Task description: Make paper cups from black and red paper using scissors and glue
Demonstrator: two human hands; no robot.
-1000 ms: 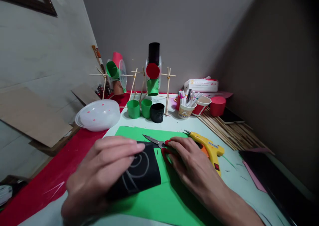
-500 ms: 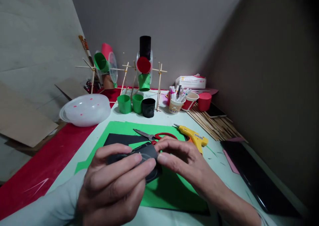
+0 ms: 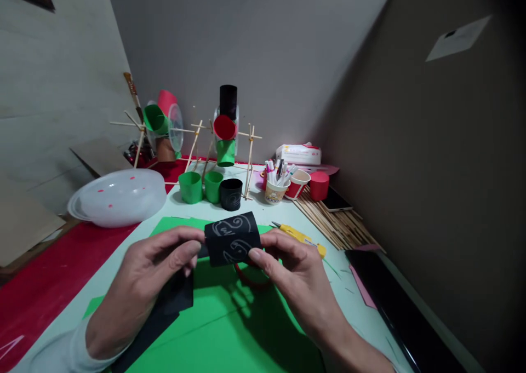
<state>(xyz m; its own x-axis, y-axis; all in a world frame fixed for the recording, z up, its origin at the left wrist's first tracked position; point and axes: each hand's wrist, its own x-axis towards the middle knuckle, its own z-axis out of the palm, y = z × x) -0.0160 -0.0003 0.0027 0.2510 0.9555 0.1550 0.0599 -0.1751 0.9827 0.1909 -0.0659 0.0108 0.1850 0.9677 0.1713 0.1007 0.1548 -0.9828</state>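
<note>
A black paper tube [image 3: 232,239] with white swirls drawn on it lies sideways in the air between my hands. My right hand [image 3: 298,277] pinches its right end, thumb in front and fingers behind. At the left end, my left hand [image 3: 154,280] holds the edge with closed fingers; its fingertips are partly hidden. Below are a large green sheet [image 3: 213,318] and black paper pieces [image 3: 176,296]. Under the tube, red scissor handles [image 3: 252,279] show, while the blades are covered. A yellow glue gun [image 3: 298,234] lies beyond my right hand, which partly hides it.
Two green cups [image 3: 191,188] and a black cup [image 3: 231,194] stand before a stick frame [image 3: 250,159] carrying coloured tubes. A paper cup of markers [image 3: 276,192], wooden sticks [image 3: 324,219] and a long black object [image 3: 394,302] are rightward. A clear plastic bowl [image 3: 119,198] lies left.
The tube has been raised and turned, so its swirls face me. My left hand has moved from covering it to its left end. The camera view has shifted.
</note>
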